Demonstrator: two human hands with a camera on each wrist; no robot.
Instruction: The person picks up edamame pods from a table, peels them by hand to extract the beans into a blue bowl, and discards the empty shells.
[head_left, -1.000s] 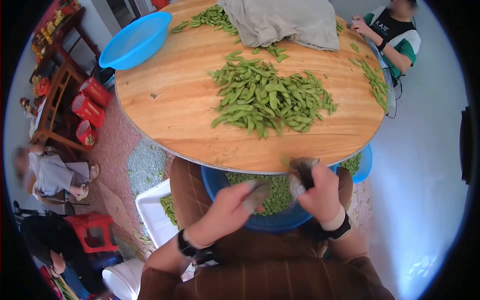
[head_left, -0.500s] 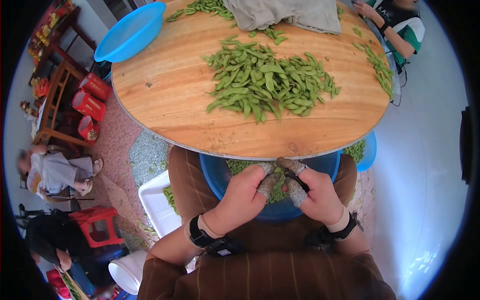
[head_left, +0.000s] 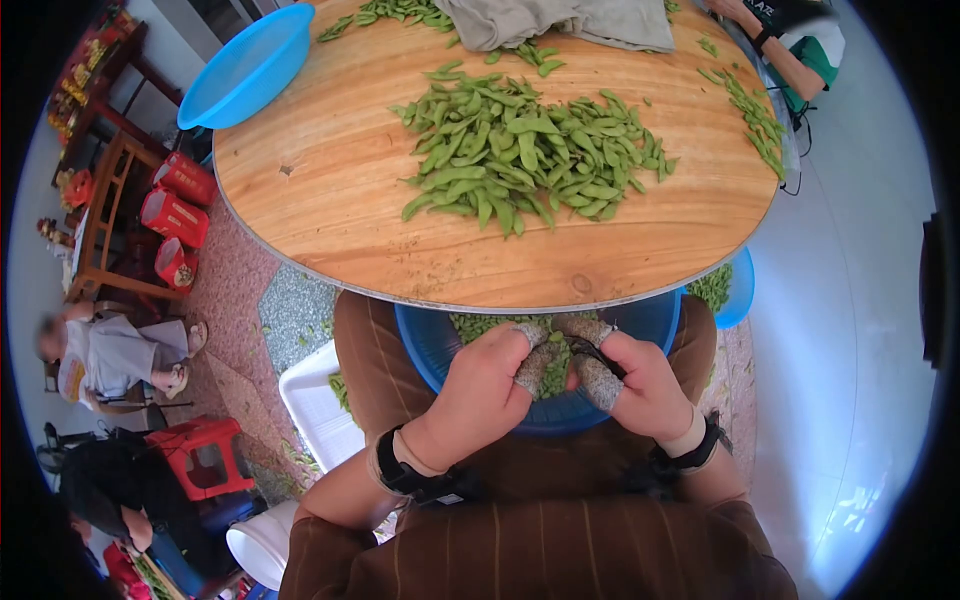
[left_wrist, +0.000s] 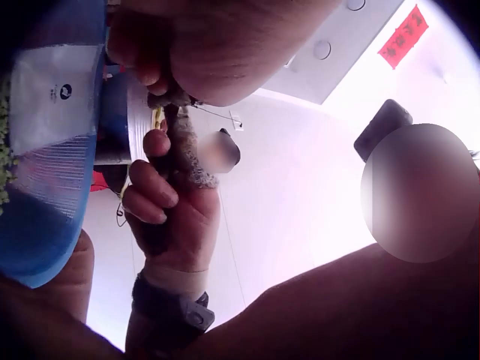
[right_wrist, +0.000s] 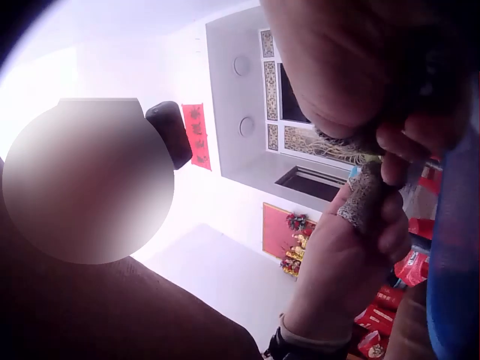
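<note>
Both hands meet over a blue basin between the knees, which holds shelled green beans. The left hand and right hand wear speckled grey covers on thumbs and forefingers. Their fingertips come together, the other fingers curled under. In the right wrist view a small green bit of a soybean pod peeks out where the fingertips join; most of it is hidden by the fingers. Ahead, a heap of green soybean pods lies on the round wooden table.
A grey cloth and an empty-looking blue bowl sit at the table's far side. A white tray with pods stands on the floor at left, another blue basin at right. Other people sit left and far right.
The right hand has come back from the table's edge with something green, and the left has moved in to meet it over the basin. Over the last half second both stay together.
</note>
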